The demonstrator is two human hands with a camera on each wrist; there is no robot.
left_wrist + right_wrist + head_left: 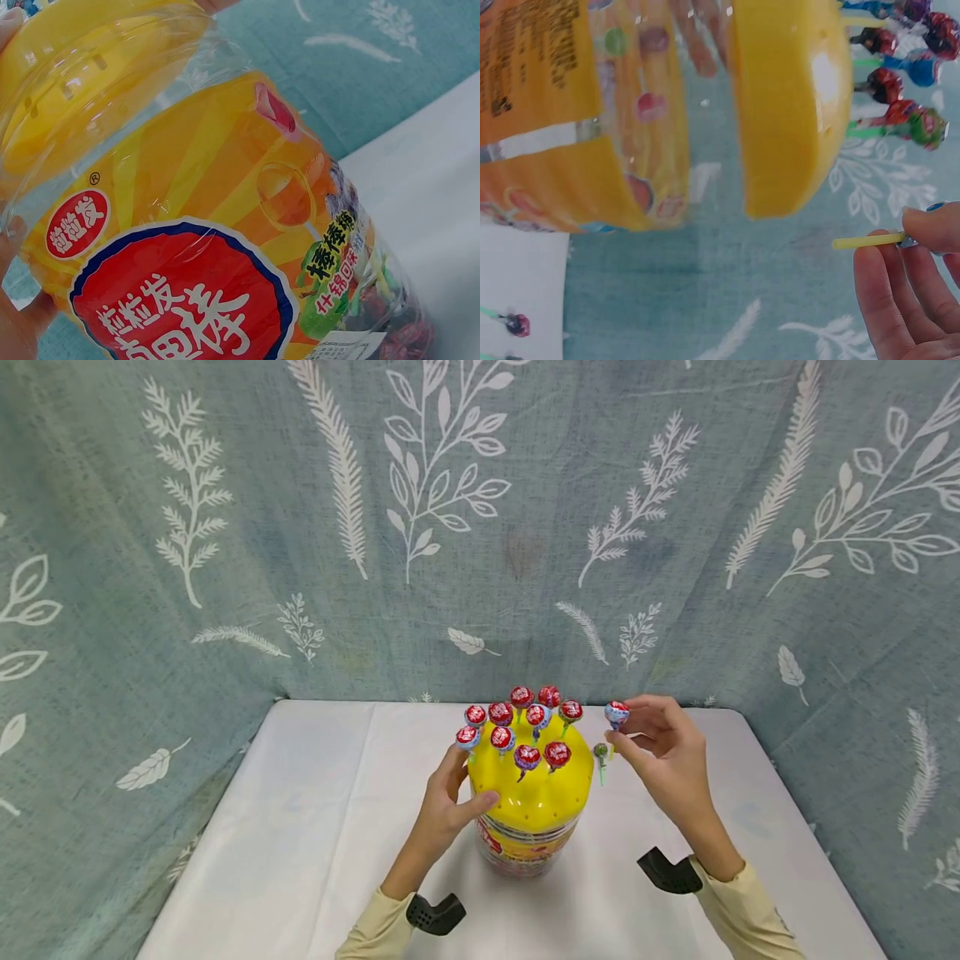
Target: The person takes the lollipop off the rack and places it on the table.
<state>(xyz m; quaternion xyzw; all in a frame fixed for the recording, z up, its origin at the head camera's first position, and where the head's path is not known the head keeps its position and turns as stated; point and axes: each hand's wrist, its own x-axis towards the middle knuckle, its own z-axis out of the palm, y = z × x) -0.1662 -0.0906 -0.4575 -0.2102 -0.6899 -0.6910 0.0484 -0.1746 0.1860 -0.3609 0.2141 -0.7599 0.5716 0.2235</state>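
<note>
A clear plastic jar (172, 180) with an orange and red label stands on the table, topped by a domed yellow lid (536, 797). Several wrapped lollipops (527, 756) stick up out of the lid. My left hand (442, 810) grips the lid's left side, thumb on the front and the other fingers partly hidden behind. To the right of the lid, my right hand (671, 760) pinches a blue-and-red wrapped lollipop (617, 714). Its yellow stick (866, 241) points toward the jar in the right wrist view, apart from the lid.
Another lollipop (601, 753) with a green stick lies right of the jar. More lie on the table in the right wrist view, one with a dark red wrapper (516, 324). A patterned cloth (480, 635) hangs behind the white table (300, 827).
</note>
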